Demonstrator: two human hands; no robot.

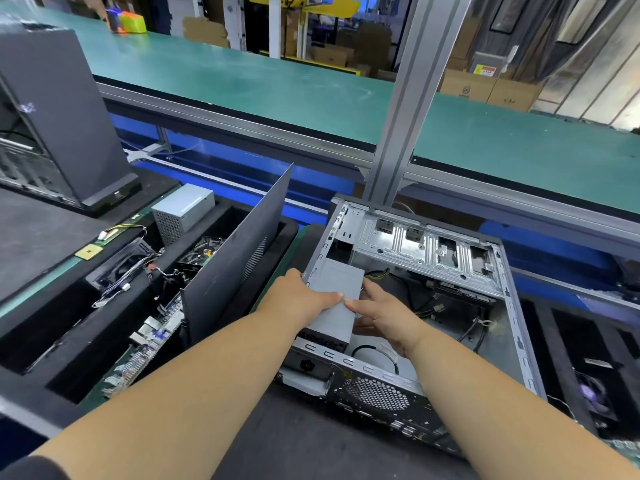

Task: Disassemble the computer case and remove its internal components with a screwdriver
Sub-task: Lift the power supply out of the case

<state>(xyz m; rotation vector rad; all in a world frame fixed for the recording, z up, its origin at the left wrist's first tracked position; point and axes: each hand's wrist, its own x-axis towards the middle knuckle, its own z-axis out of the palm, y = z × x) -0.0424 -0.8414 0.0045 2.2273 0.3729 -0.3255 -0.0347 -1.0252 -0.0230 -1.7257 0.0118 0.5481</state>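
Open computer case (408, 393) on its side on dark desk (294, 441), near edge. Both hands on grey power supply (337, 299) at case's near-left corner: left hand (298, 299) curled over its left side, thumb on top; right hand (384, 313) gripping right side, fingers probably tucked under, hidden. Loose side panel (235, 251) upright just left. Second power supply (183, 213) in foam tray (52, 344) beyond. Green conveyor (277, 84) farthest

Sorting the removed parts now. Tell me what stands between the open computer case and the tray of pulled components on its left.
In the head view, a dark side panel stands on edge between the computer case and the tray.
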